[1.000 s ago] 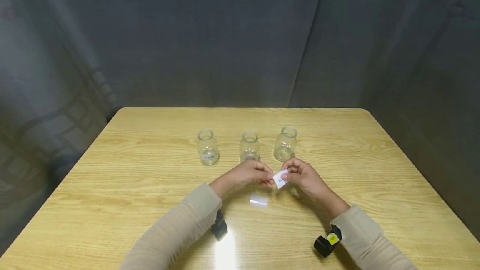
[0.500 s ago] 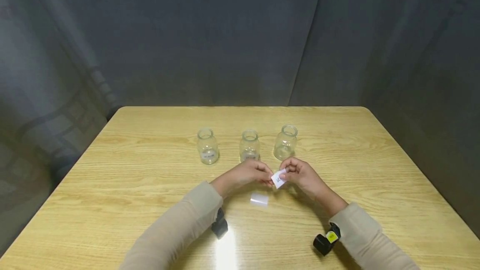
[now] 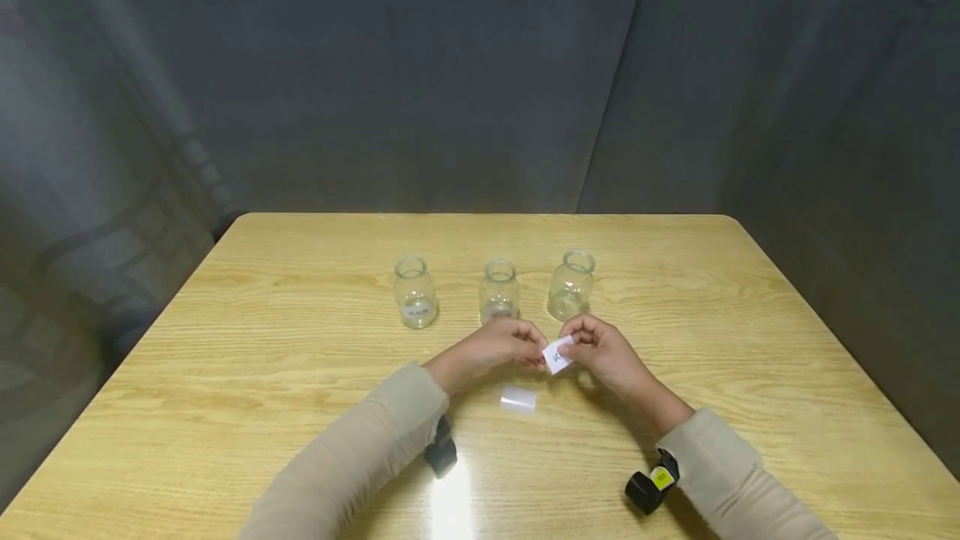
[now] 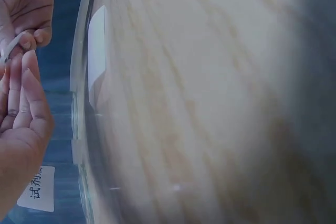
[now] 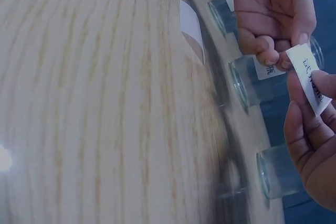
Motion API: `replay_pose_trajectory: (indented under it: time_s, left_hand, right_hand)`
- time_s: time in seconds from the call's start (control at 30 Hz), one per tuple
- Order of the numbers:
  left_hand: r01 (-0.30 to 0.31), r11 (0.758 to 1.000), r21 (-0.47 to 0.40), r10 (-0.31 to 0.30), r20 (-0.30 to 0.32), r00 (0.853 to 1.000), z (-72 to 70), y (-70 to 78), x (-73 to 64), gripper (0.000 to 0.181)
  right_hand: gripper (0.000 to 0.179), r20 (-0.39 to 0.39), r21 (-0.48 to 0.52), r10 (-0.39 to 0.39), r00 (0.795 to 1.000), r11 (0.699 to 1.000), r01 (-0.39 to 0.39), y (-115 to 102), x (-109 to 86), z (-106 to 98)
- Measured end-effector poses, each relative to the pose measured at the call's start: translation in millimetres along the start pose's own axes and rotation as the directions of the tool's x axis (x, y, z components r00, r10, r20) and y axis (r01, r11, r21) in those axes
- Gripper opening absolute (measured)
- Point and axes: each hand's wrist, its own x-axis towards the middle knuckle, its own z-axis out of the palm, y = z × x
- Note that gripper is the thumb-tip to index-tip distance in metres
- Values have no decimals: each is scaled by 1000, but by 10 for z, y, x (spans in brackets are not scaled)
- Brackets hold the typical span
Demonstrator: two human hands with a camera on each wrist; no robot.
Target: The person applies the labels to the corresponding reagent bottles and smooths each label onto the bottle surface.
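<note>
A small white printed label [image 3: 553, 356] is held up between both hands over the table. My right hand [image 3: 609, 358] pinches it between thumb and fingers, with the dark characters facing up in the right wrist view. At the label's other end, the thumb and fingertips of my left hand [image 3: 497, 348] pinch its edge. Just in front of the hands a slightly curled white slip [image 3: 518, 398] lies on the wood. Behind them stand three open glass jars. The left jar [image 3: 416, 294] and the middle jar [image 3: 499, 286] bear labels; the right jar [image 3: 572, 286] shows none.
The jars stand in a row on a light wood-grain table [image 3: 300, 273], close beyond my fingers. Dark grey cloth [image 3: 420, 82] hangs behind and at the sides. A black camera [image 3: 647, 490] sits at my right wrist and another black device [image 3: 440, 450] below my left.
The label has shifted slightly left and turned a little between the fingers. Both hands keep nearly the same place, and the jars and slip stay put.
</note>
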Motion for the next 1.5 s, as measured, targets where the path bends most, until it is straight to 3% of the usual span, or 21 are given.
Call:
replay_pose_trajectory:
  time_s: [0.2, 0.8, 1.13, 1.37, 1.5]
  left_hand:
    - [-5, 1000, 7, 5, 14, 1000, 23, 0, 12, 14]
    - [4, 1000, 23, -4, -22, 1000, 29, -24, 15, 14]
    - [19, 995, 99, -10, -89, 996, 43, -3, 37, 9]
    - [14, 985, 174, 1, -88, 996, 108, 40, 44, 11]
    - [19, 979, 203, -4, -74, 997, 124, 43, 67, 11]
  right_hand:
    - [20, -9, 3, 1, 1000, 1000, -1, 3, -13, 15]
    - [21, -58, -32, 7, 998, 999, -9, 53, -19, -3]
    - [27, -208, -165, 36, 977, 984, -71, 28, -61, -42]
    - [30, -39, -165, 11, 999, 986, -17, 72, -92, -42]
    - [31, 2, -164, -8, 1000, 986, 8, 81, -85, -32]
